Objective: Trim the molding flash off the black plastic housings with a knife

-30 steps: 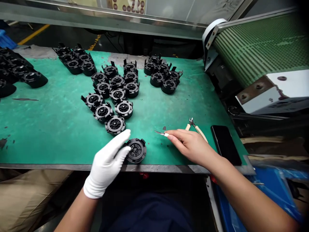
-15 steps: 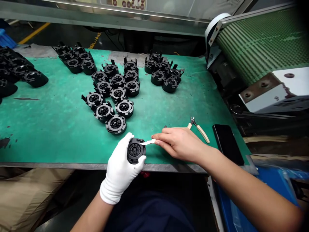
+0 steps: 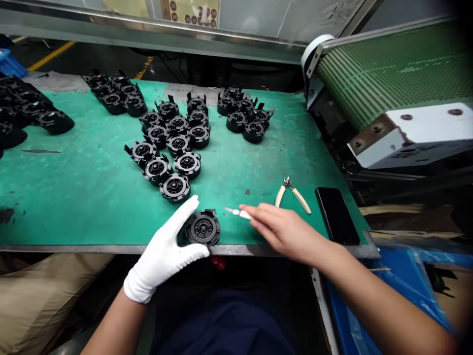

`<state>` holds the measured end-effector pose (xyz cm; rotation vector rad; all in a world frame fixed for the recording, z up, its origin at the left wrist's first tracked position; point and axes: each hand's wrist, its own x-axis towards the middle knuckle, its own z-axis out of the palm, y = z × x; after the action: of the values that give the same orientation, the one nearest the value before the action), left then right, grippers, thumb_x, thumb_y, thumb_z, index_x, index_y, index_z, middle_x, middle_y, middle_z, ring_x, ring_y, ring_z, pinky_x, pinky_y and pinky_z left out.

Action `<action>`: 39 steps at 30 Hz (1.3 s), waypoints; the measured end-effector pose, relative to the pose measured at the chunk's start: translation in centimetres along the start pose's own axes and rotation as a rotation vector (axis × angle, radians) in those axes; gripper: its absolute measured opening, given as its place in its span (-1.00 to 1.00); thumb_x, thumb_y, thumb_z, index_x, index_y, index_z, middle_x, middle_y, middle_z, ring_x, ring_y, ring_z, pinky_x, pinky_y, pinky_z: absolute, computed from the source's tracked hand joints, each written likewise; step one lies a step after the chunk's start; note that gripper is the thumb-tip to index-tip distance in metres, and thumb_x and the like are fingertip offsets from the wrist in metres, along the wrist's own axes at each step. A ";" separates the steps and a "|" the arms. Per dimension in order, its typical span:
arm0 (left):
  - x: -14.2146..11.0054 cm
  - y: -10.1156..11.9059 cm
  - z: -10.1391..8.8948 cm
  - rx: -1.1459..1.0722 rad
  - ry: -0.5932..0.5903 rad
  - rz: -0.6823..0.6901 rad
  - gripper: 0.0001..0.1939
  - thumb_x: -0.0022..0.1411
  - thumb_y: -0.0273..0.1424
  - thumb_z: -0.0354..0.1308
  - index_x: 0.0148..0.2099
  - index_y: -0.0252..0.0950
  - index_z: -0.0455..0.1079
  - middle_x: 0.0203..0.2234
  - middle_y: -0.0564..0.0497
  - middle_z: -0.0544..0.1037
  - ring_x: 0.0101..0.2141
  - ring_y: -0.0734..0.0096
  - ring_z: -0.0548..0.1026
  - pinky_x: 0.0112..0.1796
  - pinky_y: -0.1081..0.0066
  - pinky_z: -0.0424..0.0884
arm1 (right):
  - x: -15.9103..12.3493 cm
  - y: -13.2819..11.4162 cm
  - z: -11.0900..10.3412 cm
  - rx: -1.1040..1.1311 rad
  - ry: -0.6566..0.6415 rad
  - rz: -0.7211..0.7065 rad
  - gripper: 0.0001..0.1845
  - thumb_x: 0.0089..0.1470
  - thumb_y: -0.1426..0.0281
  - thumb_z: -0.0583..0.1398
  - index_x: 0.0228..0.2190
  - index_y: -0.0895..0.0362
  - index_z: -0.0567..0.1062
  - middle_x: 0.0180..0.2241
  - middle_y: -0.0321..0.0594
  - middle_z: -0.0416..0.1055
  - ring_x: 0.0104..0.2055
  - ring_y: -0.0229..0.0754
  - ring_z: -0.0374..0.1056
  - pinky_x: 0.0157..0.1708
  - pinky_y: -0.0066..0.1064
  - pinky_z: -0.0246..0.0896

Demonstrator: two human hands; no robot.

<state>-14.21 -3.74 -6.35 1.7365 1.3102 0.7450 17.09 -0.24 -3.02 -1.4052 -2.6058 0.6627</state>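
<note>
A round black plastic part (image 3: 203, 229) rests at the front edge of the green table, its ribbed face up. Around its left side my left hand (image 3: 162, 249), in a white glove, is spread wide, thumb and fingers apart; whether it touches the part I cannot tell. Just right of the part, my bare right hand (image 3: 283, 227) grips a small craft knife (image 3: 244, 214) with a pale handle. Its blade points left, clear of the part. Several similar black parts (image 3: 177, 143) stand grouped beyond my left hand.
Cream-handled nippers (image 3: 293, 194) and a black phone (image 3: 337, 215) lie to the right on the green table (image 3: 92, 197). More black parts (image 3: 244, 116) stand farther back and at far left. A green conveyor belt (image 3: 399, 74) rises at right. Someone's tan-trousered leg (image 3: 48, 301) shows lower left.
My left hand has let go of the black part, now down on the table edge, and opened leftward. The knife blade has come away from the part to the right.
</note>
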 end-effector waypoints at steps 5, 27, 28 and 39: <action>0.4 0.5 2.3 0.069 0.075 0.042 0.05 0.05 -0.02 0.45 0.44 -0.06 -0.01 0.37 -0.01 0.20 0.31 0.14 0.24 0.34 0.20 0.19 | -1.1 -4.4 2.7 -0.052 -0.038 0.069 -0.52 0.44 0.22 -0.05 0.31 -0.07 0.27 -0.21 -0.25 0.51 -0.26 -0.10 0.49 -0.32 -0.30 0.28; 0.1 0.6 5.4 0.210 0.298 0.137 -0.10 0.12 -0.05 0.40 0.38 -0.21 0.14 0.22 -0.15 0.40 0.21 0.07 0.39 0.24 0.11 0.34 | -1.7 -4.9 3.1 -0.140 -0.043 0.130 -0.55 0.43 0.20 -0.02 0.26 -0.13 0.33 -0.31 -0.29 0.52 -0.35 -0.15 0.48 -0.48 -0.32 0.06; 0.1 0.5 5.3 0.212 0.295 0.137 -0.10 0.12 -0.04 0.40 0.38 -0.21 0.15 0.22 -0.15 0.40 0.21 0.07 0.39 0.24 0.11 0.35 | -1.7 -4.9 3.0 -0.143 -0.052 0.128 -0.55 0.43 0.19 -0.02 0.26 -0.14 0.33 -0.30 -0.30 0.52 -0.34 -0.14 0.48 -0.48 -0.31 0.05; 1.4 0.2 4.1 0.203 0.173 0.085 -0.05 -0.02 0.04 0.46 0.32 -0.19 0.23 0.12 -0.09 0.50 0.09 0.05 0.51 0.19 0.12 0.43 | -1.2 -5.9 2.6 -0.171 -0.075 0.196 -0.56 0.42 0.17 -0.03 0.24 -0.15 0.35 -0.29 -0.28 0.54 -0.36 -0.11 0.49 -0.50 -0.31 0.03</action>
<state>-10.30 -3.52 -8.20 1.9333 1.4790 0.8512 12.47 -4.90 -2.73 -1.7360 -2.6593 0.5345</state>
